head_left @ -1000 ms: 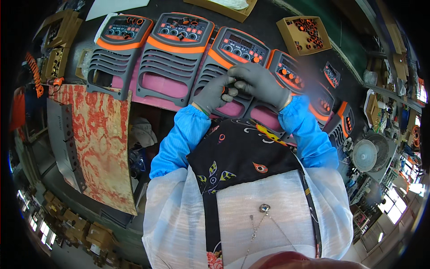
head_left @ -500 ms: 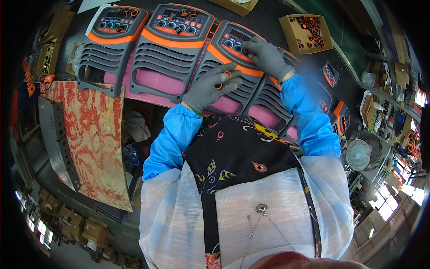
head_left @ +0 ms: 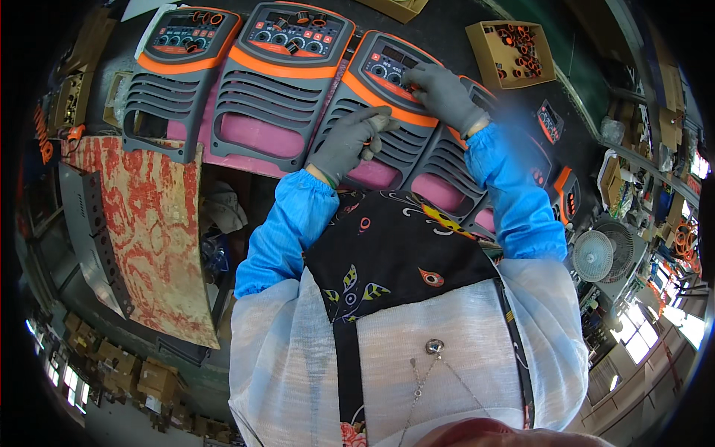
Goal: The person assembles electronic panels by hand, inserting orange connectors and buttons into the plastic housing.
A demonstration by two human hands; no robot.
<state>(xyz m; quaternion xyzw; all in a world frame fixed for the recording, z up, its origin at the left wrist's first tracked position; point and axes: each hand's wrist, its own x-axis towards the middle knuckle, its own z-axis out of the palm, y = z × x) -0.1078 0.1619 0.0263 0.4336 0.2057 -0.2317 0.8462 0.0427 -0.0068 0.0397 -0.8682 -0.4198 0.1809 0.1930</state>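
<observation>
My right hand, in a grey glove, reaches onto the control panel of a grey and orange machine front cover. Its fingers are closed at the panel, and the fingertips hide whatever is between them. My left hand, also gloved, is curled over the slatted part of the same cover. Only a trace of the orange-ringed black knobs shows among its fingers. Two more front covers stand to the left, a middle one and a far-left one, with loose knobs lying on their panels.
At the back right sits a cardboard box holding several black and orange knobs. More front covers continue to the right, partly under my right arm. A red-stained board lies at the left beside a grey metal panel. Fans stand at the right.
My left hand has curled its fingers inward, so the orange-ringed knobs that showed before are mostly hidden. The right hand stays at the same panel. The view has shifted slightly.
</observation>
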